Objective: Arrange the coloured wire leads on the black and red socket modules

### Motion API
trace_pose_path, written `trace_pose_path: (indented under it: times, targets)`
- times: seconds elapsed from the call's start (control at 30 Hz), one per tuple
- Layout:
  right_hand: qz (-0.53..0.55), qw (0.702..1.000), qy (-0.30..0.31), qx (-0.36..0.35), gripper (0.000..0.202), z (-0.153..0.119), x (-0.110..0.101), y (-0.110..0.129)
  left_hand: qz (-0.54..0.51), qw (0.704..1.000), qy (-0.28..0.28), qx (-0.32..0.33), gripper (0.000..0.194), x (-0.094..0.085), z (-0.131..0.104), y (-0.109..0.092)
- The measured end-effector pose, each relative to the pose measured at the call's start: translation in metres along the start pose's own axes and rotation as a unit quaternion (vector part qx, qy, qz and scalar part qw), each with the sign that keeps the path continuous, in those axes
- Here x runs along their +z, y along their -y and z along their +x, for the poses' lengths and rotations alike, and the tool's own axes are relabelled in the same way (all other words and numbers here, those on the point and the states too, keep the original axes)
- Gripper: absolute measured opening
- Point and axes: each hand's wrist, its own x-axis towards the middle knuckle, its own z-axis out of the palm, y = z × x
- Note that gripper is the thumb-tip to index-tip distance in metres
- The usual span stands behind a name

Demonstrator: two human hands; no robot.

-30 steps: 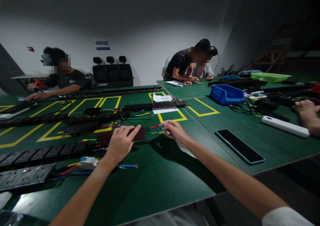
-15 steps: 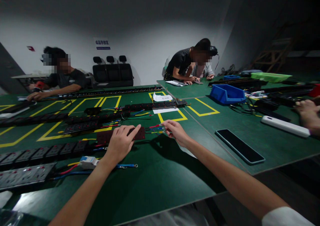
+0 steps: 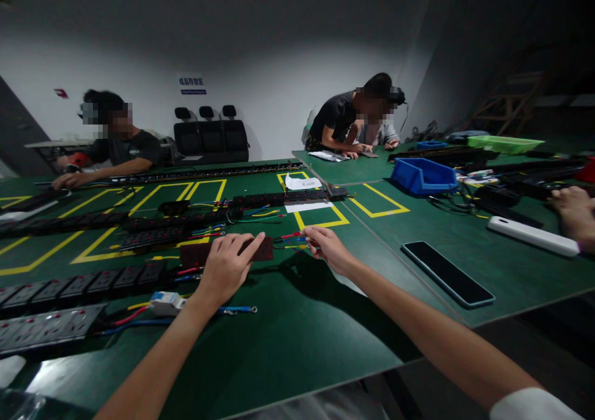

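Note:
My left hand [image 3: 227,264] lies across a dark red socket strip [image 3: 194,254], its fingers curled over the far edge and the thumb stretched along the top. Red, blue and yellow-green wires [image 3: 289,240] with metal ring ends come out of the strip's right end. My right hand [image 3: 329,248] pinches these wires near their tips between thumb and fingers. Beside my left forearm is a white and blue circuit breaker [image 3: 167,303] wired to a black socket strip [image 3: 56,328]. A blue wire [image 3: 239,310] with a ring end sticks out past that forearm.
Several black socket strips [image 3: 111,280] lie to the left. A phone [image 3: 447,274], a white bar-shaped device [image 3: 532,235] and a blue bin [image 3: 424,176] are on the right. Co-workers [image 3: 341,119] are at the table's far side; another person's bare skin [image 3: 572,215] shows at the right edge.
The view has shifted very slightly. Between my right fingers the wires have moved a little, while both hands keep the same places on the strip and wires.

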Motion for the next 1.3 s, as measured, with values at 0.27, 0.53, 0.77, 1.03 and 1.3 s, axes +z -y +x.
trace_pose_path:
  times: [0.27,0.53,0.77,1.03,1.3]
  targets:
    - [-0.002,1.000,0.001,0.010,0.039,-0.0013,0.0023,0.0016,0.011,1.000,-0.018,0.010,0.065,0.0014,0.0000,0.0007]
    - [0.014,1.000,0.014,0.017,0.038,-0.0017,0.0021,0.0020,0.011,1.000,-0.013,0.009,0.065,0.0015,0.0006,0.0003]
    - [0.010,1.000,0.023,0.014,0.042,-0.0004,0.0010,0.0003,0.006,1.000,-0.009,0.008,0.067,0.0014,-0.0002,0.0002]
    - [0.005,0.999,0.027,0.019,0.040,-0.0014,0.0010,0.0009,0.006,1.000,-0.008,0.007,0.068,0.0015,0.0002,-0.0002]
    - [0.006,1.000,0.023,0.017,0.038,-0.0002,0.0002,-0.0003,-0.002,1.000,-0.005,0.004,0.069,0.0021,-0.0004,0.0009]
